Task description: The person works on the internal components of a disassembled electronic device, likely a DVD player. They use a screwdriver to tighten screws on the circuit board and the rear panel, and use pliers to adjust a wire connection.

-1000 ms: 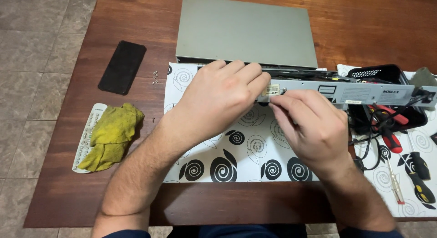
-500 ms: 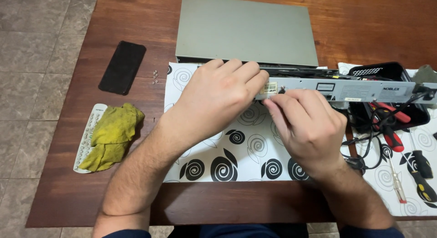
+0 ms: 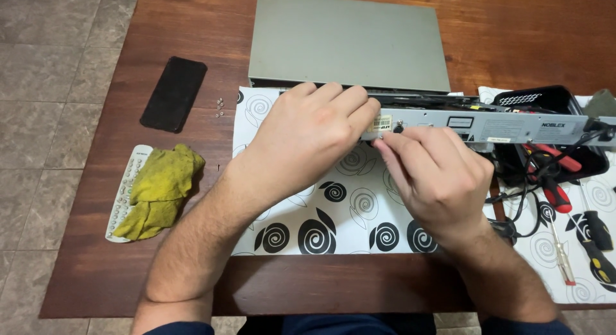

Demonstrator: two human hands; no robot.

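Surface: brown wooden table (image 3: 192, 277) on grey floor tiles (image 3: 51, 66); spiral-print mat (image 3: 333, 226) under the hands.
Left hand (image 3: 308, 136): fingers curled over the grey device panel (image 3: 487, 126), gripping its end.
Right hand (image 3: 436, 175): fingertips pinched at the panel's connector, perhaps holding something small; cannot tell.
Left of panel: one yellow cloth (image 3: 160, 191), one remote (image 3: 125, 194), one black phone (image 3: 174, 93).
Beyond panel: one grey cover (image 3: 346, 40).

Grey metal player chassis (image 3: 487, 125), long and flat, tipped up on edge with rear panel facing camera. Lies across the spiral-print mat (image 3: 333, 213), toward 1 o'clock of table centre. Stickers and small sockets on panel; left end covered, right end over black tray (image 3: 545, 99).
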